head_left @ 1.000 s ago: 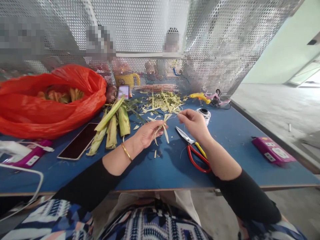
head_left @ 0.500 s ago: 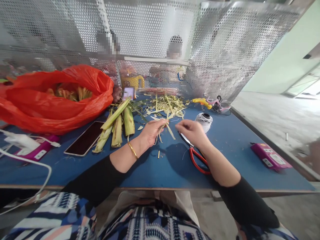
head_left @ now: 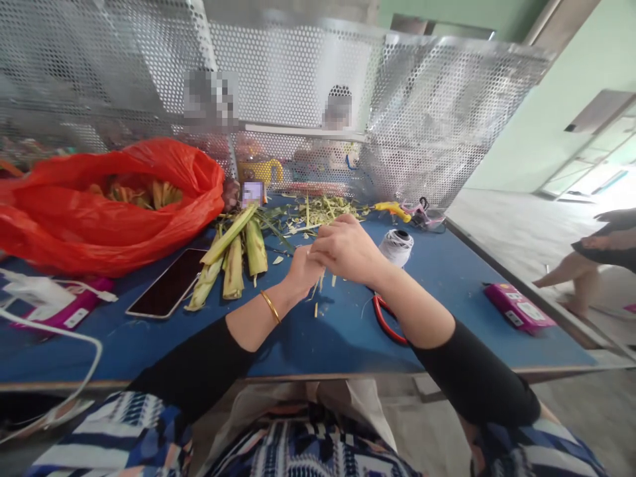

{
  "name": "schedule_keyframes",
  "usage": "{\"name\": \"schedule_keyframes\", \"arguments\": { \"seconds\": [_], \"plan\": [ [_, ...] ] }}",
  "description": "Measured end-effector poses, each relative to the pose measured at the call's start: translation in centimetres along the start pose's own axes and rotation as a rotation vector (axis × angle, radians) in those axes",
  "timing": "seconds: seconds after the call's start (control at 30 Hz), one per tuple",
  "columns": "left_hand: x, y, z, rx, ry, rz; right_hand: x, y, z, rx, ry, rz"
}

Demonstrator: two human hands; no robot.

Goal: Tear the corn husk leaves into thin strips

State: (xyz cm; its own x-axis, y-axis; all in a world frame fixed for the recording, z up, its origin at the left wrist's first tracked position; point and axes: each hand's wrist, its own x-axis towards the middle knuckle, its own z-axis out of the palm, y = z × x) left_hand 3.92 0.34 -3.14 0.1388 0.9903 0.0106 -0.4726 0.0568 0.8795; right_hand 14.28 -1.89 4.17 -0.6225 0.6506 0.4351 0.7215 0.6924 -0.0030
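The left hand pinches a few strips, pale, thin and fibrous, their ends poking out below the fingers. The right hand is bent over the left fingertips, touching them; what its own fingers grip is hidden, so I cannot tell. The strips are held just above the blue table, their upper part covered by the hands. A smooth gold bangle rings the left wrist.

Under the right forearm, scissors show mainly a looped red handle, the blades mostly covered. Just beyond stands a spool, white thread wound round a dark core. Behind the hands lies a heap of curled, papery shavings, partly blocked by them.

To the left are thick, ribbed green-yellow stalks, then a glossy dark phone. A crinkled red plastic bag is cut off at the left edge. The small card behind the stalks is blurred out. Markings on the purple pack at right are too small to read. Perforated silvery sheeting veils people beyond.
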Motion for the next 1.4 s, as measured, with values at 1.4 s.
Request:
{"name": "schedule_keyframes", "arguments": {
  "seconds": [1.4],
  "plan": [
    [-0.8, 2.7, 0.0, -0.123, -0.064, -0.430, -14.4, 3.7, 1.7, 0.179, 0.157, 0.694]
  ]
}}
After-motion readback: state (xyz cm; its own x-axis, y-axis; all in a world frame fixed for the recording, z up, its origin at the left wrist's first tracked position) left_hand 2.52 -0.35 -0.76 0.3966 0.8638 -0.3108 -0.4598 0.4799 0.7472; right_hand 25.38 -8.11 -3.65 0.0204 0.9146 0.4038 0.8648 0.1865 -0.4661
